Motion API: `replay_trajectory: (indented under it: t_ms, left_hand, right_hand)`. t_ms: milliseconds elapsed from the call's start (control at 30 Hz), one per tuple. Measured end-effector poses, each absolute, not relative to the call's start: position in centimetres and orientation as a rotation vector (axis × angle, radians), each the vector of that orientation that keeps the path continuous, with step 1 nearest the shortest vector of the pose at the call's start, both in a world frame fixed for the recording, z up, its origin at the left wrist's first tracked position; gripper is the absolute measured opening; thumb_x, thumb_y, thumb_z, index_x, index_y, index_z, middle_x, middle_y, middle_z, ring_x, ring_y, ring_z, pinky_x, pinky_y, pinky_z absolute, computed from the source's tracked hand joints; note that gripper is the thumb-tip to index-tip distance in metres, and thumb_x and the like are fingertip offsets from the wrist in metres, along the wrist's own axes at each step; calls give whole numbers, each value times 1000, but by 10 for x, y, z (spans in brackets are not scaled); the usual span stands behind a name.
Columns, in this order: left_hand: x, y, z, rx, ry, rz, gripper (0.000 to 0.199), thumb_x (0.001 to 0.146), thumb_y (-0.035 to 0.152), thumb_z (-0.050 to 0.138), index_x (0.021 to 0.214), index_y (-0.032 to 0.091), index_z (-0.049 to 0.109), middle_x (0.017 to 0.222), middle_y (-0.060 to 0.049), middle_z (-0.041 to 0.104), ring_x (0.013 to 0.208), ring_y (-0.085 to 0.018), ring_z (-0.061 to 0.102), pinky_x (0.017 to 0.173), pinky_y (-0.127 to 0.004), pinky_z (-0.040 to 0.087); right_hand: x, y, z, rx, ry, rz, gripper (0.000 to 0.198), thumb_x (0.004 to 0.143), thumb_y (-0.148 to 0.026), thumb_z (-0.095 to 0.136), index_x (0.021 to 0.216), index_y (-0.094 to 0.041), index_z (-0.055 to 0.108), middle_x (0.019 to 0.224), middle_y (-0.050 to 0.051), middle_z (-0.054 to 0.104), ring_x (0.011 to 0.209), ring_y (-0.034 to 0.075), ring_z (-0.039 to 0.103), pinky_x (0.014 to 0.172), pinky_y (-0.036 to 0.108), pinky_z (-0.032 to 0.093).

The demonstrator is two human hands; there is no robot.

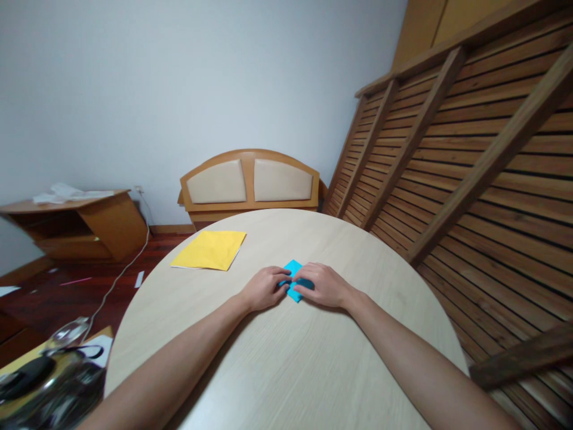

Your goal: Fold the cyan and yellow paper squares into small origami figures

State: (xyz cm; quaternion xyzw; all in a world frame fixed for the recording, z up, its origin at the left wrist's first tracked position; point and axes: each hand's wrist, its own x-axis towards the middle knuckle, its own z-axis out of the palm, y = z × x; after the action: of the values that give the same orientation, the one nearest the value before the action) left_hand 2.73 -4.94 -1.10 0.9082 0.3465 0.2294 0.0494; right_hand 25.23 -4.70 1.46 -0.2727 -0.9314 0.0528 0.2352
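Note:
A small folded piece of blue paper (294, 267) lies on the round, pale wood table (286, 376), turned with a corner toward me. My left hand (268, 288) grips its left edge with thumb and fingers. On the other side, my right hand (323, 284) has its fingers bent over the paper's right part, the thumb close to the middle. Both hands rest low at the tabletop and cover the paper's left and right corners. Some yellow sheets (210, 249) with a white underside lie flat to the left, beyond my left hand.
A wooden headboard (249, 179) with cream panels stands behind the table. Slatted wood (447, 161) leans along the right side. At left are a low cabinet (102, 227), a white cable (117, 278) on the floor and a glass pot (54, 382) with a dark lid.

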Motion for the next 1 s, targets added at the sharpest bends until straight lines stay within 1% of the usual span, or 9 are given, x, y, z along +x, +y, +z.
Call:
replay_trajectory:
  t_ms: [67,133,233,333,433,533,633,867,1000]
  left_hand:
    - [28,-51,-10,2799,1008,694,29,94,27,50,114,19,69,121,-9,68,109,-22,63,100,-37,48]
    - [28,-52,-8,2825,955,680,29,95,29,50,115,20,69,120,-9,67,109,-22,62,99,-38,48]
    - [28,-55,-5,2847,898,659,28,95,31,50,114,21,69,119,-9,67,108,-22,61,98,-37,48]
    - [29,-57,-2,2850,867,649,28,95,30,50,113,20,69,118,-9,67,108,-22,61,97,-37,48]
    - [29,-57,-2,2833,859,649,30,95,29,49,116,20,68,118,-9,67,109,-21,61,99,-36,48]
    - [29,-57,-4,2801,904,646,32,94,27,49,121,20,65,123,-9,66,115,-21,59,103,-36,46]
    - [29,-56,-7,2780,959,627,35,93,28,50,124,19,63,133,-10,61,122,-22,56,107,-38,44]
    - [28,-56,-6,2804,1013,571,36,92,31,51,123,17,61,140,-12,55,130,-26,50,113,-42,38]
    - [27,-54,-9,2779,1106,481,46,92,35,52,134,16,53,149,-11,47,138,-30,42,116,-48,33]
  right_hand:
    - [254,-44,13,-824,-2510,140,22,97,-31,51,107,-20,68,105,7,72,99,22,64,91,36,47]
    - [255,-41,9,-895,-2468,158,26,97,-30,50,115,-20,66,112,9,70,105,22,63,94,37,47]
    - [258,-38,1,-934,-2482,209,40,95,-38,52,129,-18,59,127,12,64,117,25,59,102,41,45]
    - [260,-37,-6,-960,-2578,274,59,93,-48,53,142,-17,49,144,14,52,134,28,46,113,44,35]
    - [260,-39,-10,-1021,-2645,342,70,93,-56,50,149,-16,40,155,15,37,144,29,32,119,47,25]
    - [260,-41,-9,-1068,-2675,391,79,92,-64,46,153,-15,34,158,15,29,147,30,24,120,50,18]
    - [260,-42,-7,-1115,-2678,400,85,89,-69,46,154,-15,32,159,15,26,148,32,21,120,51,16]
    - [261,-39,-8,-1152,-2661,387,86,86,-72,49,153,-19,34,159,13,28,147,35,22,120,53,16]
    - [260,-38,-7,-1164,-2651,398,89,84,-73,52,153,-19,35,158,12,31,147,35,22,120,54,16]
